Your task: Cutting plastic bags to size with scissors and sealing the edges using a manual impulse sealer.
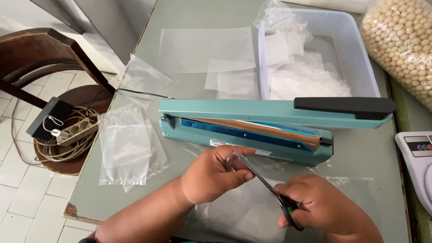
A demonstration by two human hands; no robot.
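My left hand point(216, 173) pinches the edge of a clear plastic bag point(245, 211) that lies on the table in front of me. My right hand point(321, 204) grips scissors point(270, 186) with green and black handles, blades pointing up and left into the bag's edge near my left fingers. Just behind both hands stands a teal heat sealer point(252, 121) with its black-handled arm raised.
Several clear bags point(126, 144) lie at the left and behind the sealer on the grey table point(90, 189). A clear tub point(355, 54) holds more bags. A sack of soybeans point(405, 40) and a white scale point(420, 157) sit at right. A wooden chair point(54, 54) carries a power strip.
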